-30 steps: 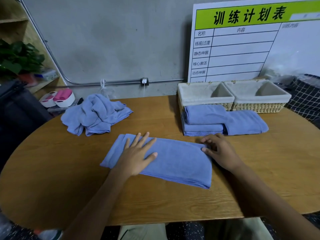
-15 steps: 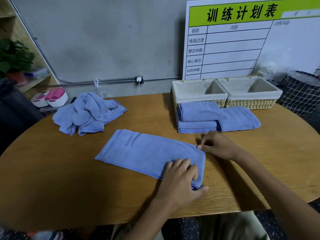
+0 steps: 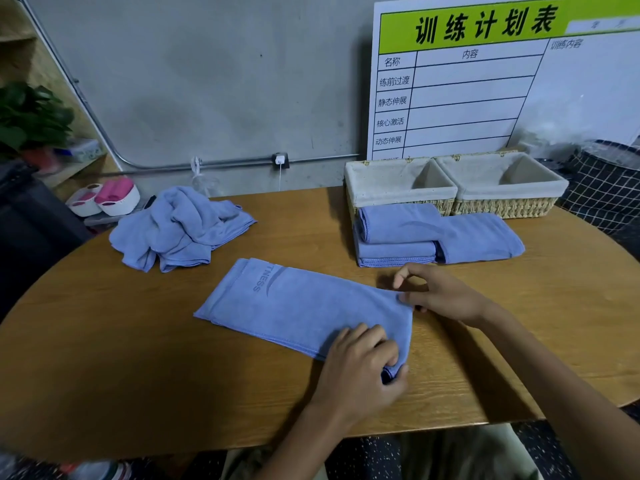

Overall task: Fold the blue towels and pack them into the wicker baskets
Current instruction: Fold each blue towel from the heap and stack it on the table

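A half-folded towel [image 3: 304, 308] lies flat as a long strip across the middle of the table [image 3: 104, 341], slanting from far left to near right, with a printed logo at its far-left end. Both hands work its right end. The left hand [image 3: 360, 368] pinches the near right corner, fingers curled over the top of the cloth and thumb under the edge, so the corner sits inside the grip. The right hand [image 3: 440, 296] pinches the far right corner between thumb and curled fingers, with the index finger raised clear of the cloth. The rest of the strip stretches away to the left of both grips, resting on the wood.

Just beyond the right hand, a stack [image 3: 398, 237] of folded towels sits on the table, with one more folded towel [image 3: 481, 237] beside it on the right. Behind these, two lined baskets [image 3: 450, 192] stand side by side at the table's far edge, touching each other. A loose heap [image 3: 176, 226] of unfolded towels lies at the far left of the table, well apart from the strip. A lettered board [image 3: 485, 81] leans on the wall behind the baskets.
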